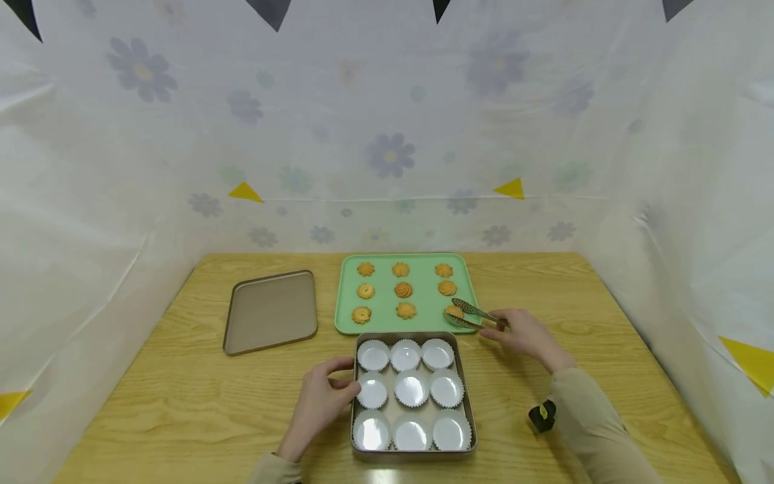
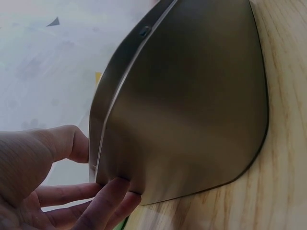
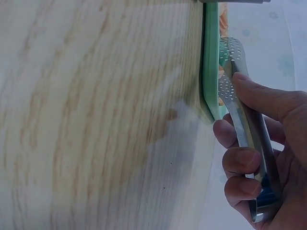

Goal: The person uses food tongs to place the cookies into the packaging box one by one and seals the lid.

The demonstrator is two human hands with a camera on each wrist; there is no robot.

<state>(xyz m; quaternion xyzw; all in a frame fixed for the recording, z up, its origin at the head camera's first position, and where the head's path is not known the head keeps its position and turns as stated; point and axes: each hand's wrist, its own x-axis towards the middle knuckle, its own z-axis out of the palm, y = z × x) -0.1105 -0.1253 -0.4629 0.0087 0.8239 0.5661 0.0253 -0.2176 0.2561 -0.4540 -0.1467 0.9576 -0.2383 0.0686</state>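
Note:
My right hand (image 1: 527,334) grips metal tongs (image 3: 259,153) whose perforated tips straddle a cookie (image 1: 453,311) at the front right corner of the green tray (image 1: 383,302). Several more golden cookies (image 1: 404,290) sit in rows on that tray. In front of it stands a square metal baking pan (image 1: 414,456) lined with rows of white fluted paper cups (image 1: 412,388); no cookies lie in them. At the pan's left side, my left hand (image 1: 322,398) holds its wall, thumb at the rim and fingers against the outer face (image 2: 192,96) in the left wrist view.
A shallow brown metal tray (image 1: 272,312) lies left of the green tray on the wooden table (image 1: 181,403). Pale flower-patterned sheeting (image 1: 387,101) encloses the table at the back and sides. A small black device (image 1: 542,415) shows beside my right sleeve.

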